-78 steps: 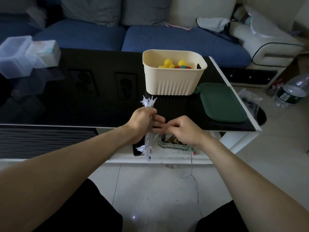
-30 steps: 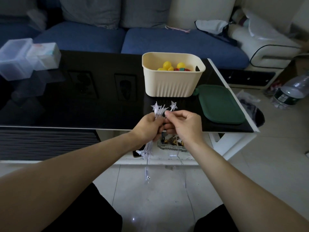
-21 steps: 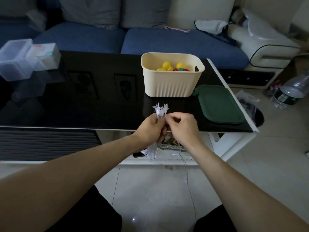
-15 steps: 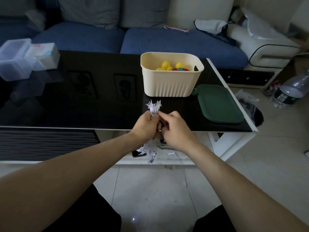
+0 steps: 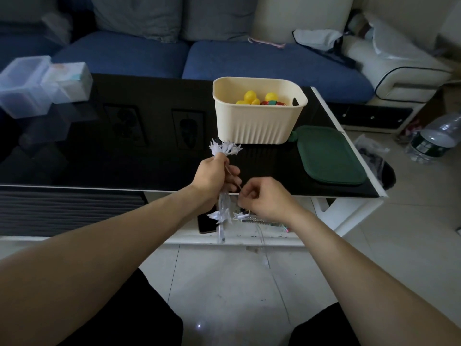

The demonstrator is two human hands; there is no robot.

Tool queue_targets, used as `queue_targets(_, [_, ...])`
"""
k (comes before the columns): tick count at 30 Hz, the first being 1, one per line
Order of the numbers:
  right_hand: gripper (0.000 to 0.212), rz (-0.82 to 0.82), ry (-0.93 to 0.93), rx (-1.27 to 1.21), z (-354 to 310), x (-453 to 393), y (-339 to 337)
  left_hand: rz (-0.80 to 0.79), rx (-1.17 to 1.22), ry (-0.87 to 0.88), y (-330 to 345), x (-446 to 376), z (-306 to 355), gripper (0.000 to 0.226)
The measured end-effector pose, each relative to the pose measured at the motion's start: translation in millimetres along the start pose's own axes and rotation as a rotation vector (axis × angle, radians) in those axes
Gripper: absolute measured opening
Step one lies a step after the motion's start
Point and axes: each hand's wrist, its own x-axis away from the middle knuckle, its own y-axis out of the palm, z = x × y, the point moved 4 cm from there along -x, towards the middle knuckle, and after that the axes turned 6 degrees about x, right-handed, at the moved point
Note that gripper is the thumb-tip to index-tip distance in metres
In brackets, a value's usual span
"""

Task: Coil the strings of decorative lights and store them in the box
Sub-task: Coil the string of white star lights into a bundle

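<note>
Glossy black coffee table point(image 5: 154, 166) carries a cream ribbed box point(image 5: 259, 121) near its right end. Green lid point(image 5: 329, 156) lies flat just right of the box, clear plastic containers point(image 5: 37, 88) sit way off to its left.

A blue sofa point(image 5: 154, 53) behind the black table point(image 5: 99, 146) — clear containers point(image 5: 32, 88) at its left.

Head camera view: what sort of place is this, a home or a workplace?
Most likely a home living room. A blue sofa with grey cushions stands behind a glossy black coffee table, and the floor is pale tile. On the table sits a cream box of decorative lights.
</note>
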Motion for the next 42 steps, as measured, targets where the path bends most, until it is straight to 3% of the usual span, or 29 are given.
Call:
queue_targets(6, [0.010, -0.248, 0.068, 0.109, 9.7, 3.7, 5.1, -0.041, 0.289, -0.116, -4.1, -1.1, 3.8, 0.025])
queue_targets(10, [0.023, -0.373, 0.128, 0.006, 16.3, 7.9, 7.9, -0.015, 0.196, -0.094, -7.4, -1.5, 3.8, 0.028])
queue_targets(13, [0.010, -0.383, 0.145, 0.024, 22.1, 8.2, 0.0, 0.020, 0.156, -0.061, -12.4, -0.9, 6.9, 0.030])
queue_targets(21, [0.021, -0.422, 0.226, 0.065, 49.0, 11.9, -22.8, 0.155, 0.101, -0.010, -28.3, -4.1, 12.8, 0.027])
queue_targets(29, [0.027, -0.393, 0.291, -0.109, 65.6, 12.5, -31.1, 0.148, 0.098, -0.030, -32.4, -5.7, 11.8, 0.027])
queue_targets(36, [0.027, -0.059, 0.195, -0.365, 54.9, 6.5, -44.9, 0.110, 0.001, -0.078, -31.5, -5.1, 7.6, 0.027])
queue_targets(40, [0.027, -0.059, 0.187, -0.513, 43.3, 4.8, -39.2, 0.061, 0.032, -0.120, -26.7, -5.3, 5.3, 0.033])
queue_targets(42, [0.028, -0.077, 0.157, -0.468, 34.5, 5.5, -36.7, 0.062, 0.046, -0.108, -23.6, -7.2, 3.5, 0.031])
